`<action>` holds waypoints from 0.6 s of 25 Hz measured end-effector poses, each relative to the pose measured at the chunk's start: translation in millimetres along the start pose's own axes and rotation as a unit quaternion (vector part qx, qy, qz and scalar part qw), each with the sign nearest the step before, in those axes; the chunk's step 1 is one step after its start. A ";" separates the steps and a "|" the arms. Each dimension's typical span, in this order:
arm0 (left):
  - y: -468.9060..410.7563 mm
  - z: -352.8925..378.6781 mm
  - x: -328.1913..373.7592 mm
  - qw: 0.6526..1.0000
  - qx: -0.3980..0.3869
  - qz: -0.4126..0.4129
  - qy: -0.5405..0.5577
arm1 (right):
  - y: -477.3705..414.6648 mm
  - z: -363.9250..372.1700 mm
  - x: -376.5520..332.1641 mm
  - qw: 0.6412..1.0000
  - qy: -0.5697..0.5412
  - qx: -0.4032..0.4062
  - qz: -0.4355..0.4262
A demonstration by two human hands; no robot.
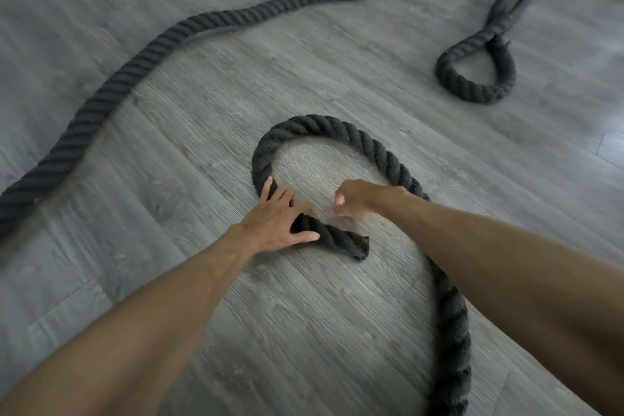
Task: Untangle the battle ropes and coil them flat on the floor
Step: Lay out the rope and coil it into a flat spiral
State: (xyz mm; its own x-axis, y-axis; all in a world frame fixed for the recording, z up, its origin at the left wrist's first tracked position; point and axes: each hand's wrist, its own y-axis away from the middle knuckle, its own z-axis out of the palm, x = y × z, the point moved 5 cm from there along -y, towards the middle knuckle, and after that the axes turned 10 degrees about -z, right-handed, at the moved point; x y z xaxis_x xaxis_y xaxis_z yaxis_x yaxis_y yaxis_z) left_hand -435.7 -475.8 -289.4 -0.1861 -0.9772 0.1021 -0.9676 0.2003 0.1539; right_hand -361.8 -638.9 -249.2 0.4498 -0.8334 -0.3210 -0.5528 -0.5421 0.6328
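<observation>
Head view looks down on a grey wood-grain plank floor (169, 132), matte, with seams running on a slant. Largest on it is a long dark grey twisted battle rope (189, 30), thick and three-stranded, snaking in loose waves from the left edge up to the top right. Nearer the person lies a black twisted rope (314, 121) of the same coarse, slightly frayed lay. It rises from the bottom right edge, passes under the right forearm (489, 246), arches round in an open hook shape and comes down to its cut end (359, 245), flat on the floor. At the upper right a third dark rope stretch (472, 91) is doubled back on itself and ends in a small teardrop loop.

Both bare forearms reach forward from the bottom corners; the left forearm (152, 314) is stretched long and straight. The left grip (277, 219) is released, palm down, fingers spread straight over the black rope just short of its end, with the rope emerging between thumb and forefinger. The right grip (358, 197), blurred, is clenched inside the hook with nothing seen in it, just beside the left.
</observation>
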 end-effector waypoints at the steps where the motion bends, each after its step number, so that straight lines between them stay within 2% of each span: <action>1: 4.3 1.2 0.3 1.000 -0.004 -0.009 -0.016 | 3.4 -2.5 4.1 0.999 0.009 0.034 0.002; 4: 17.5 3.2 -3.9 0.997 0.033 -0.054 -0.033 | 4.2 -7.7 -1.4 0.981 0.102 0.163 -0.008; 7: 40.4 2.8 -21.8 0.980 0.108 -0.165 -0.017 | -7.2 -6.8 -9.1 0.956 0.176 0.235 0.027; 9: 58.4 4.5 -33.6 0.963 0.147 -0.226 0.001 | -12.2 -9.6 6.3 0.958 0.152 0.226 0.095; 11: 74.1 5.3 -52.8 0.940 0.142 -0.310 0.016 | -14.9 -7.5 20.4 0.967 0.086 0.185 0.152; 13: 81.4 3.9 -75.8 0.901 0.098 -0.419 0.053 | -21.1 -0.8 15.4 0.970 0.097 0.185 0.128; 15: 84.8 1.1 -96.8 0.862 0.074 -0.493 0.094 | -27.7 4.3 0.7 0.966 0.126 0.204 0.098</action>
State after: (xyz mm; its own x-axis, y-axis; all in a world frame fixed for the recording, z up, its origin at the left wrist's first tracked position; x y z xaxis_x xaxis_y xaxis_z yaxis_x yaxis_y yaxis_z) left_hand -499.9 -364.3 -287.3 0.7558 -0.6367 0.1529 -0.6541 -0.7451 0.1303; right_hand -349.2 -625.0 -270.0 0.4367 -0.8996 -0.0093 -0.8520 -0.4168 0.3168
